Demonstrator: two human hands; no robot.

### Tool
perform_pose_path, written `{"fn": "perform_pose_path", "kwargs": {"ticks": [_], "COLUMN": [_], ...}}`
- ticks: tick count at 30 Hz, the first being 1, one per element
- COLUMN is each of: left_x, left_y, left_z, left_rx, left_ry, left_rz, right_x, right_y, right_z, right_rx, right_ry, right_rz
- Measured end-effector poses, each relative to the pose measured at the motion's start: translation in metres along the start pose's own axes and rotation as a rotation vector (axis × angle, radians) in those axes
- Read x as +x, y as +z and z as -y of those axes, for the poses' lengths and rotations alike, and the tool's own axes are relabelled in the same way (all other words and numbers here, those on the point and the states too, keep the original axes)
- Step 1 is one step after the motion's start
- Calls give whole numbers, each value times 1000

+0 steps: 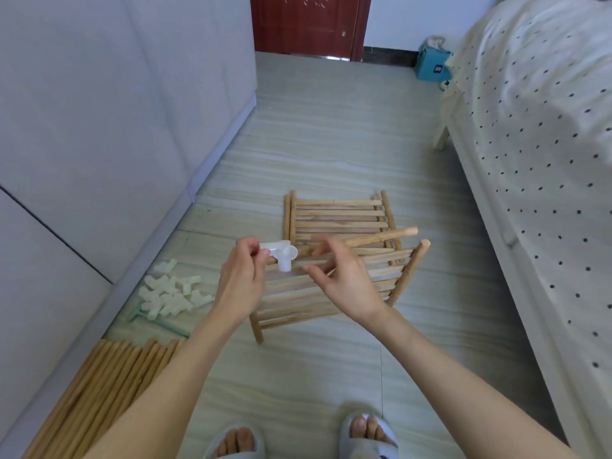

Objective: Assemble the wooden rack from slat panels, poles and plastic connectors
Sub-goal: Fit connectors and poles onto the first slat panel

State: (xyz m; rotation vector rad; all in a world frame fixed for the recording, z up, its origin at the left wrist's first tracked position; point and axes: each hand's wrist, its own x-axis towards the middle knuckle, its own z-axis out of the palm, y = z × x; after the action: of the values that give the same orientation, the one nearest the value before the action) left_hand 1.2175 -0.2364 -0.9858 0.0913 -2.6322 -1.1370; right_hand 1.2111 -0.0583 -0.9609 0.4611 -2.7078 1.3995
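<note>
My left hand [243,283] pinches a white plastic connector [281,255] by one of its sockets, above the floor. My right hand [344,283] holds the near end of a wooden pole [381,238] in its fingertips; the pole points away to the right, its near end close to the connector. Whether the pole sits in a socket is hidden by my fingers. Under both hands a slat panel [331,296] lies on the floor, and a second slat panel [337,217] lies just behind it.
A pile of white connectors [172,293] lies on the floor at the left, with a bundle of loose poles [109,376] nearer me. A grey wardrobe [116,127] stands on the left and a bed [536,160] on the right. My slippered feet [367,435] are at the bottom.
</note>
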Motion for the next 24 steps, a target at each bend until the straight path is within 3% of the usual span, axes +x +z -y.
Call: {"fn": "perform_pose_path", "kwargs": {"ticks": [3,9,13,17,21,24], "left_x": [-8,-19,-15,-2,1,-4], "left_y": [0,-7,-10,-12,-12,-9], "left_z": [-3,-6,-2,8,7,-6], "left_rx": [0,-45,162,237,313,607], "left_ry": [32,10,156,259,267,211], "left_rz": [-2,73,142,146,116,117], "right_x": [8,7,-1,-3,-3,-14], "right_y": [5,19,-7,-57,-94,-107], "right_z": [8,7,2,-22,-48,-61], "right_rx": [-54,-41,-42,-227,-322,-115], "right_ry": [-99,-159,-11,82,251,387], "right_rz": [167,135,-39,-220,-202,-153]}}
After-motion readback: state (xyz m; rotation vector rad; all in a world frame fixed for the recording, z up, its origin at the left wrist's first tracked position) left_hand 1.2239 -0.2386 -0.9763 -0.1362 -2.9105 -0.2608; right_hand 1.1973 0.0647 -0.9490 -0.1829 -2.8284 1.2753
